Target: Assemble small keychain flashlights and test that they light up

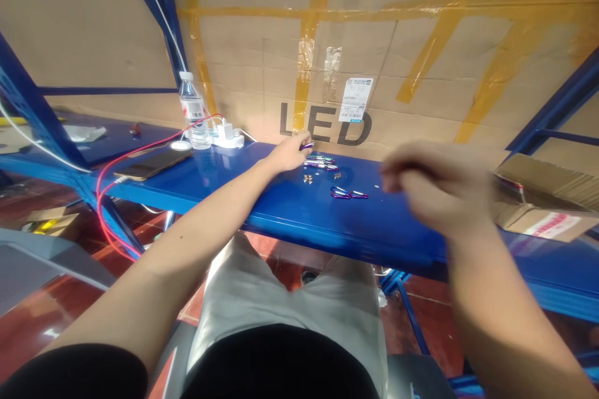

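Note:
My left hand (pixel 291 151) reaches far across the blue shelf (pixel 299 212) and pinches a small purple carabiner clip (pixel 307 145) at the edge of a pile of coloured clips (pixel 321 162). Two more purple clips (pixel 349 194) lie closer to me on the shelf, beside a few small metal rings (pixel 307 179). My right hand (pixel 435 184) hovers above the shelf to the right, blurred by motion, with its fingers curled; I cannot make out whether anything is in it.
A phone (pixel 150 164) on a red cable, a water bottle (pixel 193 111) and a white power strip with charger (pixel 227 135) sit at the left. An open cardboard box (pixel 545 202) lies at the right. A large "LED" carton stands behind the shelf.

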Motion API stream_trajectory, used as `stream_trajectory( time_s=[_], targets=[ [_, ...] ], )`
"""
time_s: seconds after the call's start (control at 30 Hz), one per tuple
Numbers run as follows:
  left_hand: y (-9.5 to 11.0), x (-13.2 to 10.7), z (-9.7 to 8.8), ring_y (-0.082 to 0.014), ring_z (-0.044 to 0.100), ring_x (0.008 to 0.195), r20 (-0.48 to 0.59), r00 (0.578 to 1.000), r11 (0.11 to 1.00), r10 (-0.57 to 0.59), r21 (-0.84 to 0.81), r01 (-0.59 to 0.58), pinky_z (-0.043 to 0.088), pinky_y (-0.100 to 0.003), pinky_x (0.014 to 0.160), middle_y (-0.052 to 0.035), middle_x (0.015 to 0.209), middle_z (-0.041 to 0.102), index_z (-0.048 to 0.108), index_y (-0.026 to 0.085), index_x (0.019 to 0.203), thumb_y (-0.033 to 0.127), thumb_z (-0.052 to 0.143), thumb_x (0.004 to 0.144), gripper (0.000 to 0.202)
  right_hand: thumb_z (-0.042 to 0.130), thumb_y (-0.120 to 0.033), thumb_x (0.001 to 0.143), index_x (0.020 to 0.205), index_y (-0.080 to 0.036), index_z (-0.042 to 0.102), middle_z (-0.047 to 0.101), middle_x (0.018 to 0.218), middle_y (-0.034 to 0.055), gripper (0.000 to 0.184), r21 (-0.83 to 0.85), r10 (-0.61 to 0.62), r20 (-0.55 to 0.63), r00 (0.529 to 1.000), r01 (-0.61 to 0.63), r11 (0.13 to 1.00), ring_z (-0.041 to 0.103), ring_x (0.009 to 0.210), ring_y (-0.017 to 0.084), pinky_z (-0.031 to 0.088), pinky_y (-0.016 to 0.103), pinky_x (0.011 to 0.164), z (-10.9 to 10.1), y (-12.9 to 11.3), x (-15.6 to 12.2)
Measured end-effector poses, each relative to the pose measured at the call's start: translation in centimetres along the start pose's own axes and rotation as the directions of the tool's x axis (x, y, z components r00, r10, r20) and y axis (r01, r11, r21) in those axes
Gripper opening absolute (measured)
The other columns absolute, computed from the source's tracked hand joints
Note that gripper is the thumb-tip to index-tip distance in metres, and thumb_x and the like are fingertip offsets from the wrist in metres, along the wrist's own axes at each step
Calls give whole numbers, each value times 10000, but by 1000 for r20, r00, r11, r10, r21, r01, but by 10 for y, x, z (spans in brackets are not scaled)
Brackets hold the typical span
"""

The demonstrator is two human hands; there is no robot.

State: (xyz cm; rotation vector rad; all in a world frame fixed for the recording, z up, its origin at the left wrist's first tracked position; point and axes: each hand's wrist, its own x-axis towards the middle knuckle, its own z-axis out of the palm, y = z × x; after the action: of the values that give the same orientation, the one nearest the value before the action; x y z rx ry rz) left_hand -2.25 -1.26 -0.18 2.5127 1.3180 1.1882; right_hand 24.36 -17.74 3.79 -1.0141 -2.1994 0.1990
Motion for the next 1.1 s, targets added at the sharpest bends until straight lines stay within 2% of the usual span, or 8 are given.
stream_trajectory(
  time_s=[0.1, 0.17, 0.27, 0.33, 0.5, 0.7, 0.87, 1.1],
  targets=[
    [0, 1, 2, -212, 565, 752, 37, 999, 1000, 3, -5, -2, 447, -356, 759, -46, 814, 637, 555, 206, 841, 270, 580, 936, 118, 689, -286, 874, 908, -203, 755, 708, 800, 74, 111, -141, 134, 192, 972, -108, 984, 671, 798, 253, 548, 375, 745, 0, 29, 31],
    [2, 1, 2, -215, 566, 747, 64, 998, 1000, 8, -10, -8, 446, -356, 748, -54, 804, 635, 554, 204, 804, 341, 545, 970, 215, 795, -314, 767, 872, -202, 747, 732, 858, 77, 161, -231, 247, 431, 868, -158, 960, 663, 767, 228, 516, 333, 685, 4, 50, 50],
    [3, 2, 2, -223, 582, 780, 76, 997, 1000, 9, -15, -8, 451, -356, 761, -68, 834, 653, 565, 201, 792, 393, 474, 1011, 305, 825, -282, 735, 832, -204, 727, 735, 887, 73, 159, -345, 339, 513, 789, -172, 923, 650, 770, 223, 470, 322, 674, 11, 69, 66],
    [4, 2, 2, -226, 591, 804, 76, 997, 1000, 8, -16, -7, 450, -354, 771, -72, 853, 662, 569, 199, 795, 382, 449, 1022, 315, 799, -245, 758, 745, -205, 682, 717, 844, 52, 124, -364, 328, 544, 772, -135, 922, 626, 748, 204, 438, 308, 657, 16, 70, 68],
    [1, 1, 4, -227, 594, 820, 79, 997, 1000, 17, -26, -15, 439, -348, 766, -71, 868, 674, 584, 197, 816, 325, 471, 1011, 259, 705, -143, 816, 667, -201, 555, 655, 742, 21, 219, -349, 268, 505, 820, -90, 933, 553, 656, 158, 396, 292, 621, 20, 66, 66],
    [9, -2, 4, -212, 596, 814, 139, 981, 988, 133, -94, -121, 432, -338, 777, -48, 851, 666, 609, 194, 838, 335, 468, 1013, 265, 644, -202, 928, 899, -211, 567, 644, 662, 10, 82, -122, 365, 326, 872, -345, 931, 564, 506, 139, 417, 269, 516, 15, 68, 77],
    [22, -4, 5, -214, 607, 851, 136, 978, 983, 159, -117, -144, 441, -335, 792, -52, 891, 679, 606, 191, 853, 287, 450, 1002, 237, 643, -197, 929, 932, -224, 536, 572, 618, -45, 110, 77, 239, 135, 962, -251, 965, 458, 449, 104, 360, 244, 474, 34, 63, 100],
    [30, -6, 10, -201, 592, 830, 85, 989, 982, 117, -156, -103, 438, -324, 779, -31, 864, 662, 614, 189, 880, 261, 488, 960, 166, 635, -195, 929, 762, -212, 505, 550, 587, -45, 212, 167, 242, 104, 965, -257, 952, 479, 444, 103, 350, 237, 471, 61, 72, 110]
  ],
)
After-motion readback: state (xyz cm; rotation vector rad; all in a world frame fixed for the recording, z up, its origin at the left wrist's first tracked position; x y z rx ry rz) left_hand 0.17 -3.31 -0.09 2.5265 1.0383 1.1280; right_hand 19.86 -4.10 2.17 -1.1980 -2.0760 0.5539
